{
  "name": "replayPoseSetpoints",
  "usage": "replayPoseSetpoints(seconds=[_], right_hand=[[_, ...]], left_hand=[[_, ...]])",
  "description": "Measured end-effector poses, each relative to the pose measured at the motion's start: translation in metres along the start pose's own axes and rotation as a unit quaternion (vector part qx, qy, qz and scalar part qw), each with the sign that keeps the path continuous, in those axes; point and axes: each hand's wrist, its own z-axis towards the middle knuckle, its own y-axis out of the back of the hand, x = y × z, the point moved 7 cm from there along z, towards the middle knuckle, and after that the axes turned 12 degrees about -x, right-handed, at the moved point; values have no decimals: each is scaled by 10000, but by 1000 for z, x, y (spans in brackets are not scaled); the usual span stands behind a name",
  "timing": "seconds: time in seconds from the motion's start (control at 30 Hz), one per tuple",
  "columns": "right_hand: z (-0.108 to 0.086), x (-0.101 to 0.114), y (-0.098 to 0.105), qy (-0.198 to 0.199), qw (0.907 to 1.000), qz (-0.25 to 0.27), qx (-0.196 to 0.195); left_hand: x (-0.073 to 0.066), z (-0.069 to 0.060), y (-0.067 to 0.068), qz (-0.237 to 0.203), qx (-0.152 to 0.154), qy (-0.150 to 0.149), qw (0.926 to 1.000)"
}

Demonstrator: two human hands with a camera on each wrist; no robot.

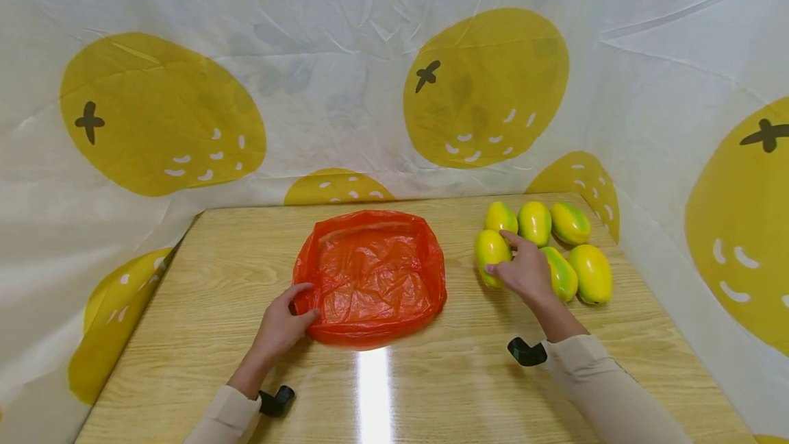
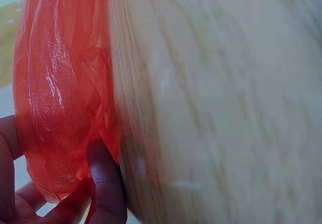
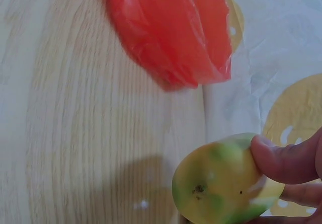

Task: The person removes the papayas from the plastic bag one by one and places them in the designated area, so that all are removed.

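A red plastic bag (image 1: 435,269) stands opened out on the table, its mouth spread upward. At its near left side my left hand (image 1: 279,326) holds the bag's edge. In the left wrist view, fingers lie on both sides of the thin red film (image 2: 60,93). My right hand (image 1: 529,274) grips a yellow mango (image 1: 491,249) between thumb and fingers, at the left of a group of mangoes. The right wrist view shows this mango's (image 3: 221,183) stem end and green patches, apart from the bag (image 3: 161,38).
Beside the right hand lie several more yellow-green mangoes, among them one at the back (image 1: 534,223) and one at the right (image 1: 590,274). The wooden table (image 1: 240,259) meets a white cloth (image 1: 345,108) with printed yellow fruit at the back and sides.
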Motion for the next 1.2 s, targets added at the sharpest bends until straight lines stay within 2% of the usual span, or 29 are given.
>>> replayPoseSetpoints(seconds=[0.57, 0.83, 1.2], right_hand=[[1, -9, 6, 454, 9946, -769, -529], [0, -9, 5, 496, 9943, -838, -435], [1, -9, 2, 687, 9898, -1200, -332]], left_hand=[[1, 1, 0, -39, -28, -8, 10000], [0, 0, 0, -62, -10, 18, 10000], [-1, 0, -1, -21, -58, -49, 10000]])
